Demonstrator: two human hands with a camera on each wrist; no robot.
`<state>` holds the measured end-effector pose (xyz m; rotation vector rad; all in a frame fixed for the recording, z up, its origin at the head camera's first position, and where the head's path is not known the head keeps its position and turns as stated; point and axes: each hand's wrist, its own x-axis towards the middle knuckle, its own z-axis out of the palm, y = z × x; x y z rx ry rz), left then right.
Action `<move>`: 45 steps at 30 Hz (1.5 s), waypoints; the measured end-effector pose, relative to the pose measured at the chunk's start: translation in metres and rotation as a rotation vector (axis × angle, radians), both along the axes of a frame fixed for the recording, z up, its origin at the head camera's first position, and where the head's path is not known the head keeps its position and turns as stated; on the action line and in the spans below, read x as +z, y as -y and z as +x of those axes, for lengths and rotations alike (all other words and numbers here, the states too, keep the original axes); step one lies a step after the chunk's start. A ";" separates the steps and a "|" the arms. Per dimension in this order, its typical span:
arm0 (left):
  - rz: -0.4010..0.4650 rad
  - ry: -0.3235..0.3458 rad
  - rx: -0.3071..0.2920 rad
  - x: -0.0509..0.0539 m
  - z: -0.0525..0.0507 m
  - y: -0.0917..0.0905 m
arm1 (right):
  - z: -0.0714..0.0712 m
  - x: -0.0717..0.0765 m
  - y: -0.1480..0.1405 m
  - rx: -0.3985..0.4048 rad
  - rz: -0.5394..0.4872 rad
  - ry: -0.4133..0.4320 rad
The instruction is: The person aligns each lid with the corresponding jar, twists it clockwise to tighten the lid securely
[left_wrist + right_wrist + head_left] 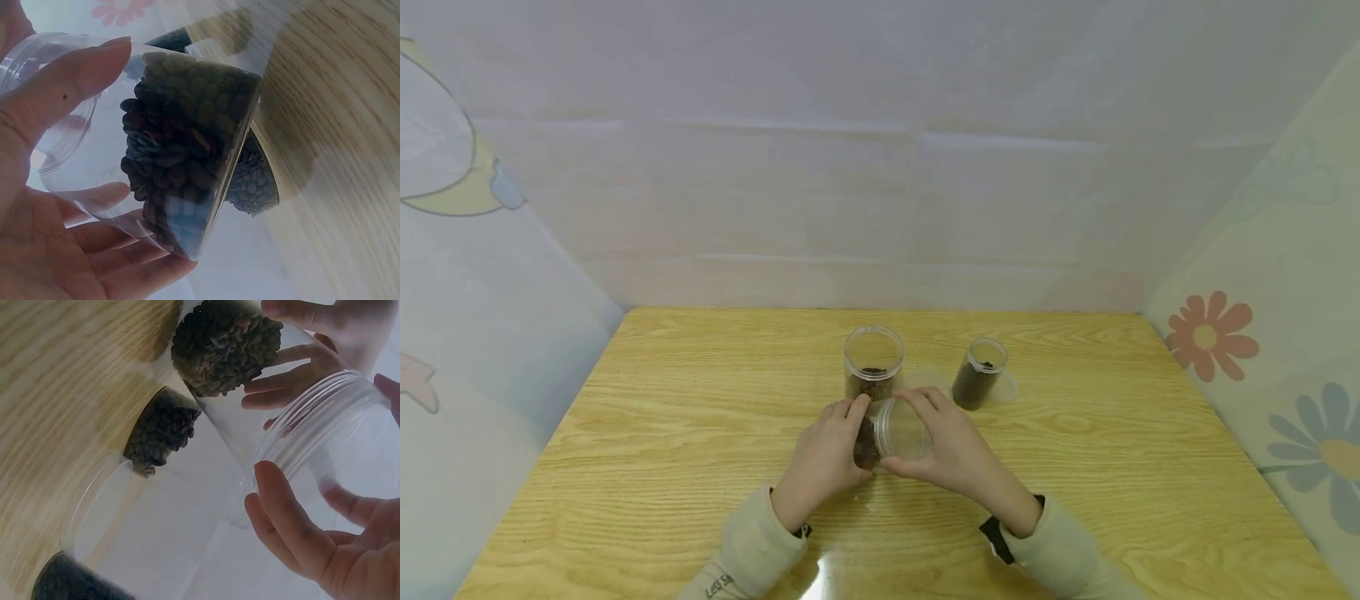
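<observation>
A clear screw-neck jar [867, 442] of dark coffee beans lies tilted between the two hands, its mouth toward the right. My left hand [823, 450] grips its body, thumb on one side and fingers on the other; in the left wrist view the beans [181, 150] slope against the base. Around the ridged neck [300, 419] curl the fingers and thumb of my right hand [951, 446]. Whether a clear lid covers the mouth, I cannot tell. Just behind the hands stands a larger, open jar [874, 354] partly filled with beans.
Behind the right hand, a slimmer open jar [976, 385] of dark contents stands upright. A clear lid [1006, 387] lies beside it, and another faint clear disc [925, 379] lies between the standing jars. The wooden table [685, 417] meets printed cloth walls.
</observation>
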<state>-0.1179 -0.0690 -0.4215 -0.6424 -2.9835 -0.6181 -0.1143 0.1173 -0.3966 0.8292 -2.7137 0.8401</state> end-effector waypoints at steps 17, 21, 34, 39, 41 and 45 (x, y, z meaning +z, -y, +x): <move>-0.003 -0.046 -0.006 0.001 0.002 -0.001 | 0.006 0.002 0.006 -0.153 0.000 0.130; -0.006 -0.042 -0.012 0.000 0.001 -0.001 | 0.008 0.003 0.004 -0.137 0.017 0.135; 0.019 0.020 0.000 0.000 -0.001 0.002 | -0.002 0.013 -0.016 0.259 0.043 0.015; 0.013 0.015 -0.006 0.001 0.000 0.002 | -0.004 0.012 -0.017 0.347 0.086 -0.013; 0.011 0.010 -0.007 0.001 0.000 0.002 | -0.004 0.011 -0.017 0.351 0.089 -0.023; 0.006 0.004 -0.005 0.000 0.000 0.001 | -0.004 0.010 -0.016 0.348 0.094 -0.039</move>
